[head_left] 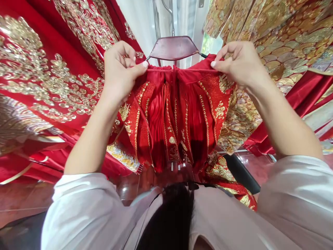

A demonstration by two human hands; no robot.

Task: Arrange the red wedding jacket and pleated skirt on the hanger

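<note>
A red pleated skirt (156,114) with gold-embroidered panels hangs in front of me, its gathered waist spread wide. My left hand (122,67) is closed in a pinch at the left end of the waist, thumb on top. At the right end, my right hand (238,64) pinches the fabric the same way. A thin red cord (192,70) runs taut along the waist between both thumbs. Just behind the waist is a dark hanger (173,48) with a broad middle plate and a metal hook. Fingers partly hide how the skirt meets the hanger's ends.
Red garments with silver-gold beading (52,69) hang close on the left. Gold-patterned garments (283,45) crowd the right side. Below the skirt is a glossy reddish tiled floor (132,185), with a black object (241,173) at lower right. A window or door frame stands behind.
</note>
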